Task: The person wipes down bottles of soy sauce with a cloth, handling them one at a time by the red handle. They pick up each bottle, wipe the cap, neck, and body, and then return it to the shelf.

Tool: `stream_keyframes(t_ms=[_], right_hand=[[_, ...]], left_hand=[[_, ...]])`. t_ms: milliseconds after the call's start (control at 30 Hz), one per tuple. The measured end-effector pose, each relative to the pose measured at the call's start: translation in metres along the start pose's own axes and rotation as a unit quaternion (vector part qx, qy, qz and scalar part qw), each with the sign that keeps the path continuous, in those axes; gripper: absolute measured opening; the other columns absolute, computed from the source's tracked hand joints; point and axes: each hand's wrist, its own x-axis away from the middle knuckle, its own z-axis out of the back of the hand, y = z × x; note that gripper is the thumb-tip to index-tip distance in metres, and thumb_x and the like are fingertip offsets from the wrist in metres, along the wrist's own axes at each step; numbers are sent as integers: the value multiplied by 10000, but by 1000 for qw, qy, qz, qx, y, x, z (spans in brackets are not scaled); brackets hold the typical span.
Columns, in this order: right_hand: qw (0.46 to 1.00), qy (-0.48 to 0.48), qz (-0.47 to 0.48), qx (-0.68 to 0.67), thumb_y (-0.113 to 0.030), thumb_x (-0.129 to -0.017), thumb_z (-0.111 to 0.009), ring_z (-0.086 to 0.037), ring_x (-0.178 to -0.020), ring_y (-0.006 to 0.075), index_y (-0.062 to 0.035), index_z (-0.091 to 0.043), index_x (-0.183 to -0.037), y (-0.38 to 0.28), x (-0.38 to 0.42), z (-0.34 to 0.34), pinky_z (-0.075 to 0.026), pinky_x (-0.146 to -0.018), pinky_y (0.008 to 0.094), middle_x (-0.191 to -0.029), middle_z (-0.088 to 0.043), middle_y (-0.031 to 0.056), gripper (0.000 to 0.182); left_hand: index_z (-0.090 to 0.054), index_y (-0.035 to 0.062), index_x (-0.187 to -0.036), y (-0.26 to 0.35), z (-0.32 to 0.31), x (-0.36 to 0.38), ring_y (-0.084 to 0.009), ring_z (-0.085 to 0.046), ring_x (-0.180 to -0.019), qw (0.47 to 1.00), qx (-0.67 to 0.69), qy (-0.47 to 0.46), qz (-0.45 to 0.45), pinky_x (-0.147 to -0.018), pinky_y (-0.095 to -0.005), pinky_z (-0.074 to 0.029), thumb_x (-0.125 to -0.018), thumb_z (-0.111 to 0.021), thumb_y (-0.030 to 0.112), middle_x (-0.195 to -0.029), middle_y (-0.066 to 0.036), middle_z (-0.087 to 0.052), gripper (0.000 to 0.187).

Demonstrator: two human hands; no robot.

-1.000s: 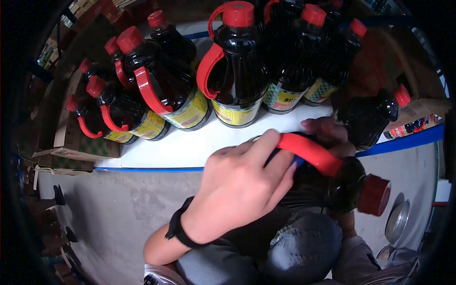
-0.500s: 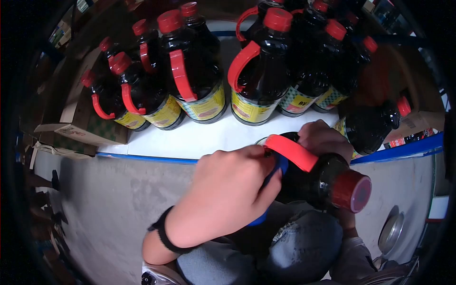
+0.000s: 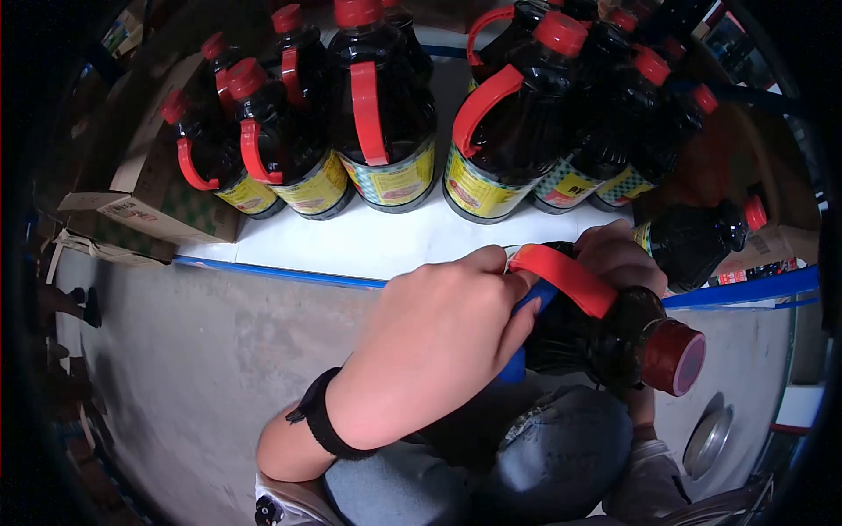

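Observation:
A dark bottle (image 3: 570, 342) with a red cap and a red handle (image 3: 566, 276) lies tilted above my knees, its cap toward the lower right. My right hand (image 3: 618, 252) grips the bottle's far side; part of that hand and forearm is hidden behind it. My left hand (image 3: 447, 324), with a black band at the wrist, is closed on a blue cloth (image 3: 516, 364), mostly covered by the fingers. Those fingers press against the bottle beside the lower end of its handle.
Several similar dark bottles (image 3: 386, 158) stand on a white shelf (image 3: 324, 250) with a blue edge. One bottle (image 3: 697, 241) leans at the right. Cardboard boxes (image 3: 149, 202) flank the shelf at the left. A round metal lid or dish (image 3: 709, 443) is on the floor at the right.
The view has shifted slightly. Both hands and the held bottle appear a little farther right in it. The grips look the same.

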Motion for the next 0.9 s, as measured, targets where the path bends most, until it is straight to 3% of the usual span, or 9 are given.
stream_keyframes(t_ms=[200,267,400,533,567,733,800,833,900], right_hand=[[991,8,-93,92,-150,-790,-616,-555,-824,200,-26,-561,-900,-7,11,1,-467,-726,308,-911,-574,99,174],[991,52,-124,-19,-59,-633,-697,-573,-850,252,-15,-622,-811,-7,4,-1,-467,-746,337,-880,-623,136,199],[960,32,-78,-266,-264,-862,-563,-553,-1009,252,1,-544,-1031,14,4,-13,-448,-852,359,-1019,-563,141,315],[983,-114,-112,-91,-222,-530,-803,-523,-1044,232,-4,-457,-1185,24,9,23,-399,-937,367,-1158,-510,107,772],[958,5,-227,-174,-294,-419,-853,-492,-1084,227,1,-446,-1194,23,22,12,-371,-961,369,-1162,-506,115,924],[981,-48,-139,-130,-270,-447,-830,-481,-1100,238,0,-469,-1175,36,23,17,-374,-949,369,-1197,-489,122,856],[966,-164,-75,183,-258,-445,-825,-491,-1088,221,-3,-471,-1170,49,37,25,-383,-931,359,-1186,-499,123,846],[985,-136,-56,-86,-269,-437,-836,-508,-1070,206,-13,-476,-1168,41,-2,-5,-390,-921,354,-1161,-521,114,854],[981,-140,-82,-110,-248,-459,-845,-547,-1002,181,-10,-515,-1128,42,-13,-23,-398,-907,315,-1074,-575,78,783]], left_hand=[[-698,126,-900,-20,23,13,-271,-581,-645,971,-175,-142,81,-562,-367,-445,-756,-629,218,-719,-79,-575,184],[-707,167,-900,-31,21,18,-259,-585,-641,947,-238,-123,178,-558,-360,-442,-736,-640,226,-708,-75,-581,186],[-700,130,-918,-35,42,25,-284,-591,-683,971,-171,-10,169,-597,-365,-451,-748,-640,218,-737,-102,-597,201],[-647,-14,-970,-50,62,34,-200,-569,-639,962,-111,158,192,-594,-294,-432,-811,-623,143,-724,-133,-561,224],[-669,66,-985,-52,67,35,-288,-571,-643,954,-88,202,204,-590,-347,-435,-804,-621,175,-732,-146,-570,217],[-637,84,-1095,-69,75,44,-77,-358,-556,908,-26,376,182,-485,-236,-309,-846,-611,158,-675,-39,-412,261],[-633,88,-1108,-72,76,44,-49,-362,-581,886,8,437,154,-491,-205,-305,-857,-605,158,-698,-13,-415,262],[-629,79,-1116,-74,78,46,-33,-373,-607,879,-28,447,163,-510,-183,-312,-866,-600,153,-722,4,-424,262],[-629,73,-1116,-73,81,47,-32,-382,-615,872,-12,466,150,-520,-179,-319,-867,-600,149,-722,7,-427,262]])
